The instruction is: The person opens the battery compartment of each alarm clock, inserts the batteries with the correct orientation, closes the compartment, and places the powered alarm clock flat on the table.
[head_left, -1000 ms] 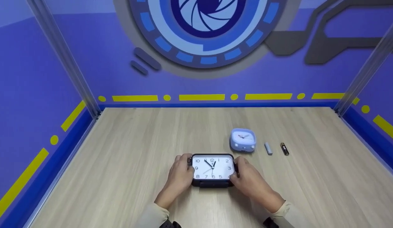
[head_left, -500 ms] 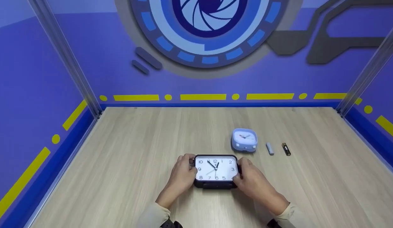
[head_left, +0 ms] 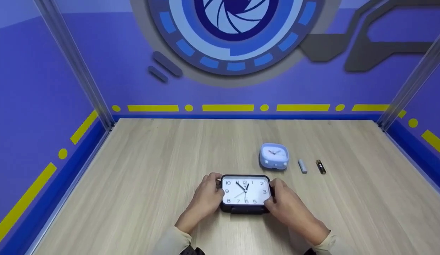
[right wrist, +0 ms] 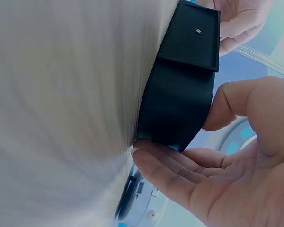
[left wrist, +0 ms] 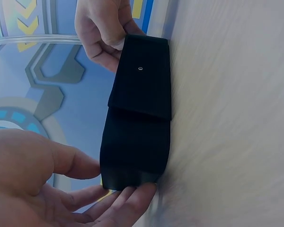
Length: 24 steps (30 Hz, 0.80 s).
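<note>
A purple-blue wall with a yellow dashed stripe rises behind the back edge of a pale wood-grain surface. The black clock, dial up, sits about midway between the surface's left and right edges, well forward of the back edge. The left hand grips its left end and the right hand its right end, each with the thumb toward the dial side and the fingers curled around the end. In the left wrist view a raised panel with a single screw shows on the clock's near side. Whether the clock bears fully on the surface or is slightly lifted, I cannot tell.

Toward the back edge stands a light-blue clock; to its right, nearer the right edge, lie a grey cylinder and a black-and-gold battery, apart from each other.

The smooth casing seems the main risk: if one hand loosened ahead of the other, the clock could tip and knock an end against the surface. The right thumb, close to the dial's lower corner, might smudge it. A careless forward shove could push the black clock into the light-blue one, and either small cylinder could roll if bumped.
</note>
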Tool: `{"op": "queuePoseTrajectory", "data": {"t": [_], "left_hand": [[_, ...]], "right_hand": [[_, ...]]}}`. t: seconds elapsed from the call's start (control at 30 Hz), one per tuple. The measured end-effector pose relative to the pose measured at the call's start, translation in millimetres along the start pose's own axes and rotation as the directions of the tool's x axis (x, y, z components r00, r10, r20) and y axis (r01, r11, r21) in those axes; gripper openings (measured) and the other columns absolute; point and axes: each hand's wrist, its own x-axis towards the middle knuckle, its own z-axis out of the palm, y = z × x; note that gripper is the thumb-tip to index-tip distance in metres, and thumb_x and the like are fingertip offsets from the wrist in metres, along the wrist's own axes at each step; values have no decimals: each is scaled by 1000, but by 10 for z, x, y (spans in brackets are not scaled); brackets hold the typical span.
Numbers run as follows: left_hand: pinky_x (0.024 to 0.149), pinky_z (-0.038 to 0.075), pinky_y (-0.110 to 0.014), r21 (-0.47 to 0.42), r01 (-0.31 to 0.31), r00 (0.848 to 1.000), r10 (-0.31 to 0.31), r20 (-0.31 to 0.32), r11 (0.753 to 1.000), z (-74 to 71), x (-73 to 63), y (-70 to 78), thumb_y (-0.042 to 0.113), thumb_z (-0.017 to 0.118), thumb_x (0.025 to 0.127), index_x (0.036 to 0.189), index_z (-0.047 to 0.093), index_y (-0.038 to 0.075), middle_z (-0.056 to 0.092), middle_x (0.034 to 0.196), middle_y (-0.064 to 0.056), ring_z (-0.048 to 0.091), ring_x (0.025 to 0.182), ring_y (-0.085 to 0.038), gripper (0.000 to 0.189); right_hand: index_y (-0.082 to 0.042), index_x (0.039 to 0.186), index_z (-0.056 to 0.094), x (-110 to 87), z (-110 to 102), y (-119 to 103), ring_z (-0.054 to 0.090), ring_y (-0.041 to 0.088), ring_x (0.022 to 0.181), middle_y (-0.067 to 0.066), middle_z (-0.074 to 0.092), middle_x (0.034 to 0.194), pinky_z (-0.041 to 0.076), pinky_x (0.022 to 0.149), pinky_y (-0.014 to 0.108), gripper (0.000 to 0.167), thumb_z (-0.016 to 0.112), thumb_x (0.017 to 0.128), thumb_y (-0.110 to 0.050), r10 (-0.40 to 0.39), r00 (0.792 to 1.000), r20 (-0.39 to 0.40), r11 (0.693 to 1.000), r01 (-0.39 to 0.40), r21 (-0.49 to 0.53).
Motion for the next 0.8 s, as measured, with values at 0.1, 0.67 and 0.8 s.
{"op": "queuePoseTrajectory", "data": {"t": [0.1, 0.67, 0.8], "left_hand": [[99, 49, -53, 4, -4, 1000, 4, 4, 1000, 0, 1, 8, -5, 62, 92, 134, 58, -11, 61, 115, -16, 61, 108, -31, 43], [97, 51, -51, -28, 95, 995, -96, -5, 995, -6, 27, -27, 7, 66, 94, 124, 68, -11, 70, 113, -17, 65, 106, -30, 35], [92, 54, -47, -38, 123, 992, -124, -11, 992, -3, 26, -28, 10, 66, 97, 123, 70, -9, 73, 109, -15, 66, 99, -26, 32]], "right_hand": [[0, 108, 57, -8, -12, -14, 53, 19, 80, 3, 54, 86, 48, 71, 40, 31, 70, 82, 8, 14, 1000, 5, 1000, -14, -7], [2, 114, 60, 91, -97, 108, 67, 18, 85, 6, 70, 90, 55, 75, 38, 26, 67, 89, 3, 122, 990, 72, 970, -134, 205], [5, 120, 63, 109, -81, 121, 65, 17, 82, 4, 69, 87, 54, 76, 39, 29, 66, 91, 2, 132, 989, 68, 972, -143, 189]]}}
